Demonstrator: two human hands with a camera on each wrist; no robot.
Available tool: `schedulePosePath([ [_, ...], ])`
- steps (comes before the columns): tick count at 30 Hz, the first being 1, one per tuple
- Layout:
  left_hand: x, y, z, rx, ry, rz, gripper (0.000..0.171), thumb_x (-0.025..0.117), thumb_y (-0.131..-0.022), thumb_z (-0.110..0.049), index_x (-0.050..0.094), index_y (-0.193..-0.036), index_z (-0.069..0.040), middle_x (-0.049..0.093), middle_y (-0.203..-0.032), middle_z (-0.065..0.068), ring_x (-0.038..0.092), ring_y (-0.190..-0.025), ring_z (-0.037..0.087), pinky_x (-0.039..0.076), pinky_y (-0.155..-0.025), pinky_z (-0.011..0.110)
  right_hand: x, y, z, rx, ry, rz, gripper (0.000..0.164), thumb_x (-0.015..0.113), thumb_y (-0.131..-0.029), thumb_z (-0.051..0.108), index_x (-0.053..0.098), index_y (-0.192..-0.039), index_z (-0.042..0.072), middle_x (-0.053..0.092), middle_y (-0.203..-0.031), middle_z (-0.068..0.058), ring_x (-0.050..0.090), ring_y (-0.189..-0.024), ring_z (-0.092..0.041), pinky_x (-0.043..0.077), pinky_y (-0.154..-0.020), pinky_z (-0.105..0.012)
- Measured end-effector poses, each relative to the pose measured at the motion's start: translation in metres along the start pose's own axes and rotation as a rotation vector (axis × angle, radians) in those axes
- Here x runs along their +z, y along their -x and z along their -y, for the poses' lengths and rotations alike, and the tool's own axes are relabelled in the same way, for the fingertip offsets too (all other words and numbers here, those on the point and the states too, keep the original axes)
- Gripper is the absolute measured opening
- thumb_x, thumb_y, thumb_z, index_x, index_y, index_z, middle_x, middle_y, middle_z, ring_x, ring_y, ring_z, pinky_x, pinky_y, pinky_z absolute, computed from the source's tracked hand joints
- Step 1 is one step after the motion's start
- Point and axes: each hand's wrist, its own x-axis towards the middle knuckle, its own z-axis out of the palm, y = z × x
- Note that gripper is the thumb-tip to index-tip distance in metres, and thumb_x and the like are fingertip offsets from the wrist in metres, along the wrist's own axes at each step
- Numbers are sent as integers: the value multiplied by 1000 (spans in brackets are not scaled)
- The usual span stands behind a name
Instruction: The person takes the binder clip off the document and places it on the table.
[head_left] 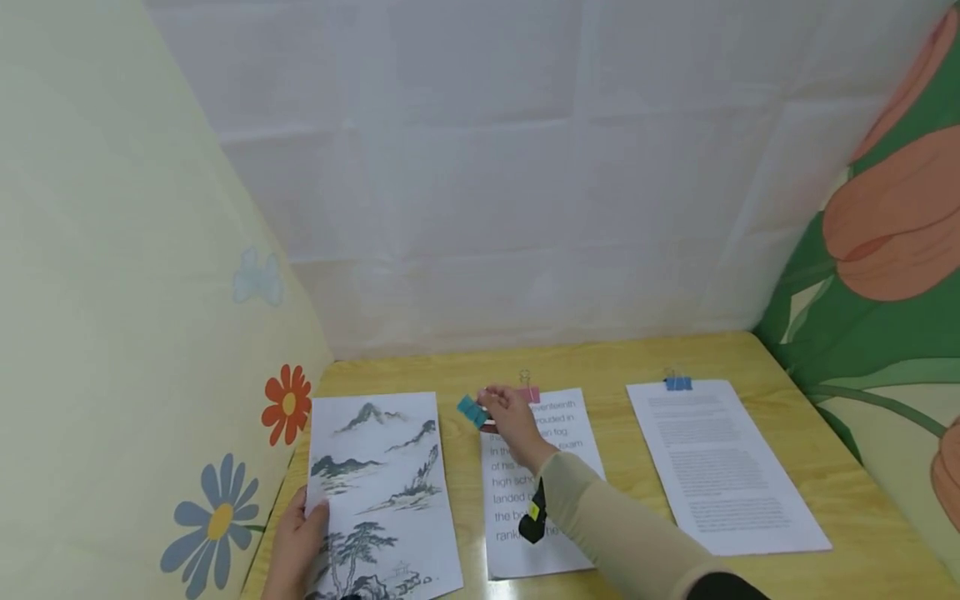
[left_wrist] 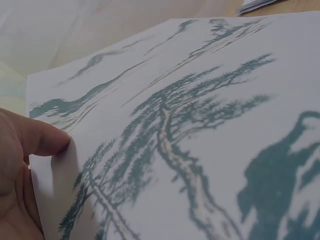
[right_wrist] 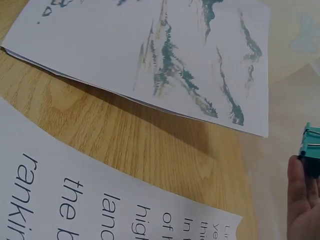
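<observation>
My left hand grips the left edge of a stack of paper with an ink landscape, thumb on top and fingers behind. In the left wrist view the thumb presses on the printed face beside the pine trees. The right wrist view shows the far end of that stack raised over the table, its shadow below. My right hand holds a teal binder clip in its fingers, between the landscape stack and the large-print sheets. At the right wrist view's edge, the same clip sits at the fingertips.
A pink binder clip holds the large-print sheets at their top. Further right lies a text stack with a blue binder clip. The wooden table meets a white cloth behind and patterned cloths at both sides.
</observation>
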Motion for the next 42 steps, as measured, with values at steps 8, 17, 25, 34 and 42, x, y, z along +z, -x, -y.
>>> schedulePosePath([
  [8,-7,-7,1,16,19,-62,53,38,-104,-9,31,-152,11,34,-154,36,33,-140,49,26,-115,62,1,0,-5,73,43,41,57,63,-104,25,46,-143,-13,67,-121,-23,69,-90,-18,62,-79,-36],
  [17,-11,-18,-1,33,16,-84,54,37,-102,-8,32,-152,12,35,-154,36,34,-141,50,26,-116,63,5,0,-19,151,198,125,60,62,-104,30,46,-147,-10,63,-133,-23,67,-103,-24,60,-83,-40],
  [25,-17,-27,-1,37,33,-61,53,37,-103,-7,30,-152,13,32,-155,38,30,-143,51,23,-117,63,13,2,-30,186,269,176,58,63,-104,28,46,-146,-9,61,-129,-23,66,-98,-23,59,-85,-42],
  [34,-18,-29,4,-33,15,-86,55,38,-101,-8,30,-151,13,32,-154,37,29,-142,53,21,-116,65,25,-2,-28,165,447,251,58,63,-104,30,48,-147,-4,63,-108,-8,61,-88,-17,57,-82,-36],
  [42,-16,-31,9,-58,-35,-36,55,35,-101,-7,27,-151,14,26,-155,39,22,-144,55,17,-117,66,36,2,-34,149,544,292,60,62,-104,32,48,-148,-6,65,-117,-11,61,-99,-21,52,-92,-42],
])
